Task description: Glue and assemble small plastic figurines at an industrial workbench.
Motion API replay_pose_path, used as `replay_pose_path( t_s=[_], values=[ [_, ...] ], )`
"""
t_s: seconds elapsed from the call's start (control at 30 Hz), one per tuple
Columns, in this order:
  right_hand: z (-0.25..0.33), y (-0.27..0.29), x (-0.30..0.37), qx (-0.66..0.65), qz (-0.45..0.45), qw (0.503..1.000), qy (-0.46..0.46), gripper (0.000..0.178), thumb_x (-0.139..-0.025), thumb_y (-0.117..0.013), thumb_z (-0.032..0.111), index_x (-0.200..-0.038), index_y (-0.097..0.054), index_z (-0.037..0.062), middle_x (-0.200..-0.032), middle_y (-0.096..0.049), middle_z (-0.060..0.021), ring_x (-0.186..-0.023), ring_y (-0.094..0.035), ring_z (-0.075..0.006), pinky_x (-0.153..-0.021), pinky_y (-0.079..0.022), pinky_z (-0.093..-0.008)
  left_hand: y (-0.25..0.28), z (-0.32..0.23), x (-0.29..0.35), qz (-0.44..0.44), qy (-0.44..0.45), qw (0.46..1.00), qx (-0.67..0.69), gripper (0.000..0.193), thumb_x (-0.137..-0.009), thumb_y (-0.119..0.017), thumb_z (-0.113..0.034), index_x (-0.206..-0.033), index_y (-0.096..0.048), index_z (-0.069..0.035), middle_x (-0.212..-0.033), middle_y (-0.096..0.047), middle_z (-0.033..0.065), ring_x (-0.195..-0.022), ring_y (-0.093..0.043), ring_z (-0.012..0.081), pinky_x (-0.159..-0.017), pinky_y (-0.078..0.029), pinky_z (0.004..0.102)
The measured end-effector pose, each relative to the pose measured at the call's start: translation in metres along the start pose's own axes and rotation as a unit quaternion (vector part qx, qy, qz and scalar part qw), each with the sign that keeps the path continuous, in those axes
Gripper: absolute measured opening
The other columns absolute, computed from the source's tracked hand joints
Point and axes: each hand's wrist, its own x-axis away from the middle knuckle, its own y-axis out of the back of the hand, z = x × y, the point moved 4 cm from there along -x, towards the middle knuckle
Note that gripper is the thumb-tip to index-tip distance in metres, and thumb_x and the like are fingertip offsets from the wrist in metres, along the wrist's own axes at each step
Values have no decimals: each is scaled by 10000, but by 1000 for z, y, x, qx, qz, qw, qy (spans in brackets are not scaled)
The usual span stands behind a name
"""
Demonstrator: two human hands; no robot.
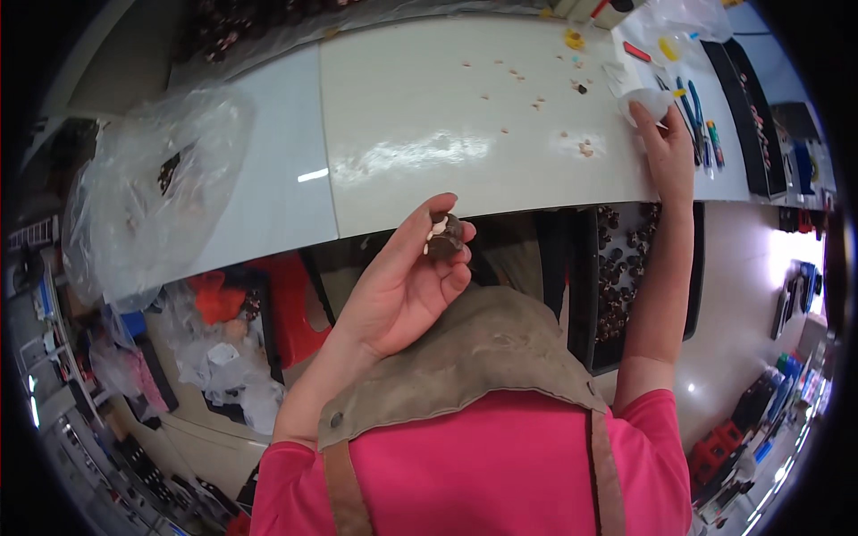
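Note:
In front of my apron, my left hand [407, 299] is closed on a small dark brown figure-like piece [454, 238] with cream-coloured bits on it. Its exact kind is too small to make out. Over at the table's right side, the fingers of my right hand [672, 156] are wrapped round a white squeeze bottle [643, 104] with a yellow tip, which lies tilted toward the right. Tiny cream pieces [585, 148] and a dark bit [582, 88] are scattered on the white tabletop [402, 107] to the left of that bottle.
Pliers [699, 112], pen-like tools and a red-handled tool [636, 52] lie at the right. Beyond them stands a long black tray [755, 125]. A clear plastic bag [170, 170] covers the table's left end. Below the table's edge sit a tray of small brown pieces [617, 268] and a red stool [290, 304].

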Motion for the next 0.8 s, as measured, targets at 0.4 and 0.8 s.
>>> replay_pose_path(
  t_s=[0.4,0.8],
  values=[
    [89,18,100,-33,38,963,266,430,-668,-798,223,-956,-577,-8,-912,-589,-67,-835,-524,-142,-726,-415,-262,9,-5,13,-15,28,999,14,289,-967,-453,-256,-1205,-438,-92,-1100,-477,104,-870,-537,119,-785,-508,247],
    [125,-7,111,88,150,919,353,525,-528,-775,518,-719,-622,54,-623,-512,-23,-565,-477,-163,-494,-351,-279,5,-4,11,-15,29,998,-61,269,-957,-472,-283,-1126,-477,-74,-1045,-531,97,-850,-608,110,-742,-556,233]
  ],
)
